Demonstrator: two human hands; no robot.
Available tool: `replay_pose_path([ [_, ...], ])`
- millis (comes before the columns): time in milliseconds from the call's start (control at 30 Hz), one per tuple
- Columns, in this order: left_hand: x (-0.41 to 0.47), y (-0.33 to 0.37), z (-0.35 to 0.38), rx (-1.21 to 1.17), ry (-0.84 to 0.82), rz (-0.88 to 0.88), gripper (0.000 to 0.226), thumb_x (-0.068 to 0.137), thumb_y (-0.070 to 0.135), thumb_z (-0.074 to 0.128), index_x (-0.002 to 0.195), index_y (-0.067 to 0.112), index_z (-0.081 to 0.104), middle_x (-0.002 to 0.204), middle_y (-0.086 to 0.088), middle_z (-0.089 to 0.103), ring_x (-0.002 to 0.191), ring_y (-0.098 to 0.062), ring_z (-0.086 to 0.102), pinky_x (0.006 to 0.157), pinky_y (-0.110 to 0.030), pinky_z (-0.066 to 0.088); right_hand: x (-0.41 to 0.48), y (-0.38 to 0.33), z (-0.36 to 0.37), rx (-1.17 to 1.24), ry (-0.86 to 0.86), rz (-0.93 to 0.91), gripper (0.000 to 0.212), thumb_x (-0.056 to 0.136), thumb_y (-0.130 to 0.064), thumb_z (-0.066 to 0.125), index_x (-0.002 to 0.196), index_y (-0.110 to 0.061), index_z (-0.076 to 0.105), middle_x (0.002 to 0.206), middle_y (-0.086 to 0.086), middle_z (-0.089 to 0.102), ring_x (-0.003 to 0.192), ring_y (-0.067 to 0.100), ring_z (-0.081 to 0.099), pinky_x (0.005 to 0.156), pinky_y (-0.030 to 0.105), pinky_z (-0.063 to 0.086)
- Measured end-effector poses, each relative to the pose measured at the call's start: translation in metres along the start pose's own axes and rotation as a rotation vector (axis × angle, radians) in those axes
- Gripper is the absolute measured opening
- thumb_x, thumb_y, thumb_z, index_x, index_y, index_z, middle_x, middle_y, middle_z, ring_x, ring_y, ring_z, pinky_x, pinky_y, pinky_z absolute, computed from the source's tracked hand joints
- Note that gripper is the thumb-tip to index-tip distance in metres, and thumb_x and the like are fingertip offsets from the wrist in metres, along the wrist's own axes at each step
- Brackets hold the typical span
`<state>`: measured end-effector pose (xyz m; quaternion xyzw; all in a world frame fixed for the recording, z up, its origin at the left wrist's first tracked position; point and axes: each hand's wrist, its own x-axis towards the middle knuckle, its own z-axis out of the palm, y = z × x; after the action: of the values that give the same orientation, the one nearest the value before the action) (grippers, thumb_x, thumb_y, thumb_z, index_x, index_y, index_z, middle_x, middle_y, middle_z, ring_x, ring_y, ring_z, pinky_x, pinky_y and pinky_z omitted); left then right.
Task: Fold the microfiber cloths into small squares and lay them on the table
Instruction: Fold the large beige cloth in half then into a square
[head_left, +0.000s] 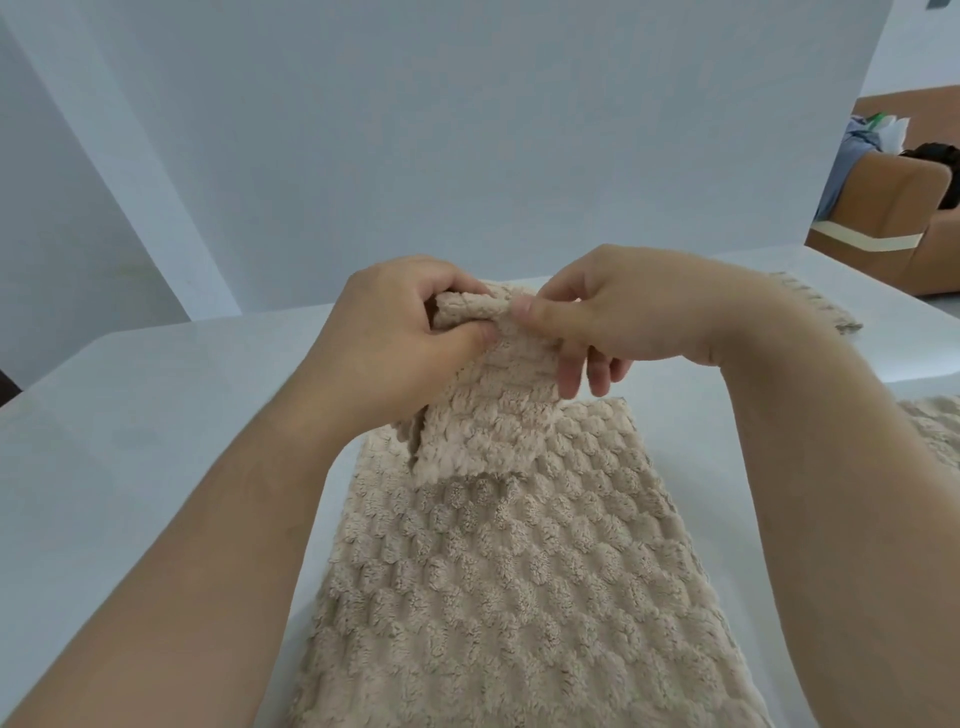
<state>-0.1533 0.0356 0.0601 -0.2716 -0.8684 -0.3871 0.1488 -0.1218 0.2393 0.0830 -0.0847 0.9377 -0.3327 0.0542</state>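
Cloth (483, 415) edge between left hand (395, 338) and right hand (618, 312), pinched

No text, label, brand, number or sign can be read. At the upper right of the frame, the white sheets (894, 129) carry green marks, too small and blurred to make out as letters.
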Motion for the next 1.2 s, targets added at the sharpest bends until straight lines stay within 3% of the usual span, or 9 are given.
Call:
replay_pose_path([
  [100, 0.001, -0.002, -0.003, -0.016, -0.007, -0.013, 0.019, 0.080, 0.024, 0.085, 0.094, 0.034, 0.077, 0.088, 0.006, 0.071, 0.073, -0.014, 0.064, 0.066, -0.028, 0.051, 0.002, 0.005, 0.000, -0.049, -0.017, 0.111, 0.060, 0.099, -0.069, 0.030, 0.099, -0.027, 0.072, 0.072, 0.001, 0.077, 0.058, 0.015, 0.068, 0.071, 0.035, 0.061],
  [267, 0.002, -0.005, -0.005, -0.013, -0.036, -0.032, 0.017, 0.080, 0.024, 0.084, 0.094, 0.032, 0.078, 0.089, 0.006, 0.072, 0.076, -0.017, 0.067, 0.070, -0.036, 0.055, 0.011, 0.013, 0.003, -0.151, 0.090, 0.163, 0.051, 0.104, -0.060, 0.031, 0.103, -0.023, 0.065, 0.075, -0.003, 0.077, 0.057, 0.015, 0.070, 0.061, 0.030, 0.058],
  [533, 0.005, -0.011, -0.006, 0.040, -0.039, -0.054, 0.021, 0.077, 0.017, 0.085, 0.080, 0.037, 0.076, 0.085, 0.014, 0.072, 0.067, -0.003, 0.061, 0.059, -0.011, 0.046, 0.015, 0.010, 0.003, -0.186, 0.297, 0.208, 0.034, 0.094, -0.028, 0.049, 0.072, -0.007, 0.064, 0.067, 0.008, 0.075, 0.053, 0.022, 0.065, 0.056, 0.025, 0.051],
  [667, 0.007, -0.014, -0.003, 0.003, -0.032, -0.111, 0.015, 0.074, 0.024, 0.089, 0.081, 0.032, 0.079, 0.074, -0.003, 0.070, 0.056, -0.007, 0.054, 0.053, -0.018, 0.044, 0.016, 0.007, 0.003, -0.237, 0.380, 0.173, 0.024, 0.084, -0.023, 0.055, 0.065, -0.010, 0.052, 0.057, 0.005, 0.052, 0.055, 0.024, 0.042, 0.054, 0.026, 0.035],
  [800, 0.008, -0.016, -0.003, -0.037, -0.050, -0.125, 0.017, 0.073, 0.022, 0.090, 0.081, 0.030, 0.078, 0.079, -0.016, 0.068, 0.057, -0.012, 0.051, 0.054, -0.025, 0.043, 0.016, 0.004, 0.003, -0.285, 0.442, 0.165, 0.033, 0.082, -0.022, 0.057, 0.059, -0.014, 0.035, 0.051, 0.002, 0.030, 0.052, 0.024, 0.030, 0.050, 0.024, 0.025],
  [933, 0.010, -0.020, -0.003, -0.032, -0.030, -0.135, 0.017, 0.072, 0.025, 0.091, 0.083, 0.029, 0.078, 0.069, -0.003, 0.061, 0.053, -0.008, 0.048, 0.051, -0.018, 0.040, 0.016, 0.007, 0.003, -0.291, 0.454, 0.149, 0.035, 0.088, -0.031, 0.054, 0.060, -0.013, 0.042, 0.054, 0.003, 0.041, 0.052, 0.025, 0.039, 0.051, 0.024, 0.031],
  [1033, 0.011, -0.023, -0.006, -0.014, -0.013, -0.164, 0.017, 0.072, 0.025, 0.090, 0.083, 0.028, 0.078, 0.068, 0.002, 0.064, 0.050, -0.006, 0.048, 0.046, -0.015, 0.037, 0.013, 0.009, 0.000, -0.316, 0.367, 0.078, 0.063, 0.095, -0.064, 0.050, 0.067, -0.008, 0.060, 0.061, 0.006, 0.059, 0.059, 0.024, 0.057, 0.053, 0.031, 0.044],
  [1100, 0.012, -0.026, -0.007, -0.038, 0.001, -0.182, 0.017, 0.073, 0.020, 0.089, 0.082, 0.027, 0.077, 0.068, 0.001, 0.067, 0.050, -0.006, 0.048, 0.046, -0.015, 0.037, 0.009, 0.010, -0.002, -0.337, 0.297, 0.040, 0.071, 0.082, -0.080, 0.051, 0.083, -0.012, 0.070, 0.079, 0.007, 0.070, 0.074, 0.022, 0.065, 0.068, 0.037, 0.055],
  [1200, 0.013, -0.029, -0.006, -0.152, 0.015, -0.234, 0.025, 0.075, 0.009, 0.087, 0.090, 0.022, 0.071, 0.081, -0.003, 0.073, 0.062, -0.011, 0.058, 0.049, -0.016, 0.040, 0.008, 0.011, -0.004, -0.349, 0.301, -0.018, 0.070, 0.081, -0.071, 0.065, 0.103, -0.005, 0.071, 0.104, 0.015, 0.073, 0.096, 0.029, 0.068, 0.085, 0.048, 0.056],
])
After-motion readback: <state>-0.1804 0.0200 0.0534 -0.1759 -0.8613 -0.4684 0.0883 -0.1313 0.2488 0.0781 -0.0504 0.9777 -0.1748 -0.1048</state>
